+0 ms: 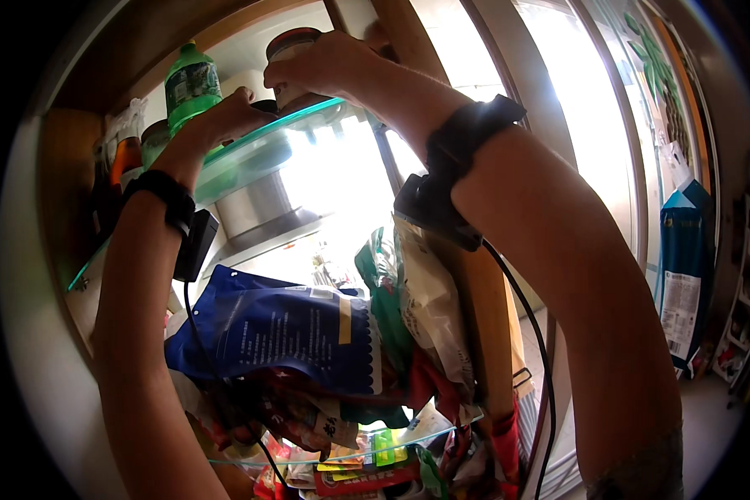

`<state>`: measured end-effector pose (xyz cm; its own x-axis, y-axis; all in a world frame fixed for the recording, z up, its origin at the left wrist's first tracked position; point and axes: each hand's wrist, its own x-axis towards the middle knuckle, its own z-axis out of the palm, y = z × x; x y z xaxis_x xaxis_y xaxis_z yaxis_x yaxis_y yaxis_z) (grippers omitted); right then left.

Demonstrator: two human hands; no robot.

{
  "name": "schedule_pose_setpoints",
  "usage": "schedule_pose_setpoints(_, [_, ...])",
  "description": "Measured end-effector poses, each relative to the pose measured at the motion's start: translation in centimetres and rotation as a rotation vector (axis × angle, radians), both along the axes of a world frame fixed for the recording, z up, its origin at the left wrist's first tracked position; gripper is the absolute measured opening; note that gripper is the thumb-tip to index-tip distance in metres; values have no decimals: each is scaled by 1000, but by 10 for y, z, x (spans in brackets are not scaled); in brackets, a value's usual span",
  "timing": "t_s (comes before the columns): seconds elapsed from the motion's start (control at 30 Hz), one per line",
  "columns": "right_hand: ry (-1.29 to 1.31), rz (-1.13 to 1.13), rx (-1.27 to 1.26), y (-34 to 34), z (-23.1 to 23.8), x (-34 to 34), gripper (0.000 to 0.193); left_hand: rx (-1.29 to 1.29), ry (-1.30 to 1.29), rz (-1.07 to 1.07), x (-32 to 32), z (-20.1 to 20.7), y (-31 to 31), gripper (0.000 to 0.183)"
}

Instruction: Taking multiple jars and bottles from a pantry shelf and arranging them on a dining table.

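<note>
Both my arms reach up to a glass shelf (250, 150) in a wooden cabinet. My right hand (329, 68) is closed around a jar (296, 93) with a reddish-brown lid, which is at the shelf's front edge. Left of it, my left hand (225, 121) curls its fingers at the same edge, next to a dark round-edged thing (265, 107). Most of that thing is hidden, so its kind does not show. A green plastic bottle (190, 87) with a dark label stands just behind my left hand. Beside the bottle is a partly covered glass jar (153, 142).
Below, a large blue pouch (283, 329) lies on other bags, with a white bag (429, 292) to its right. Several colourful packets (375, 467) fill a lower glass shelf. A wooden post (483, 333) bounds the right side. Cables (525, 317) hang from both wrist straps.
</note>
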<state>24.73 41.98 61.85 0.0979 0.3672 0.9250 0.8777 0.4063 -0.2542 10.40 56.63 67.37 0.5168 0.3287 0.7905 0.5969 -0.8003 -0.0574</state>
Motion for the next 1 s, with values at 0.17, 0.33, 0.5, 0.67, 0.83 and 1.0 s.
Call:
schedule_pose_setpoints(0.17, [-299,-212,197,17,8,14,41,-245,76,-115,7,-9,-19,85])
schedule_pose_setpoints(0.33, [-89,-213,71,-5,-6,0,60,-227,-74,-114,-1,-15,-43,68])
schedule_pose_setpoints(0.5, [-5,-113,103,-22,-23,-7,64,-70,-417,-483,-30,-8,-51,36])
schedule_pose_setpoints(0.67, [-27,-362,212,-15,-21,-6,90,-53,-498,-539,-72,-21,-88,27])
schedule_pose_setpoints(0.83, [-406,41,326,-19,-28,1,16,-282,-487,-581,-127,-43,-116,31])
schedule_pose_setpoints(1.0, [-217,-505,224,-30,-33,-37,73,-200,-507,-646,-168,-94,-154,43])
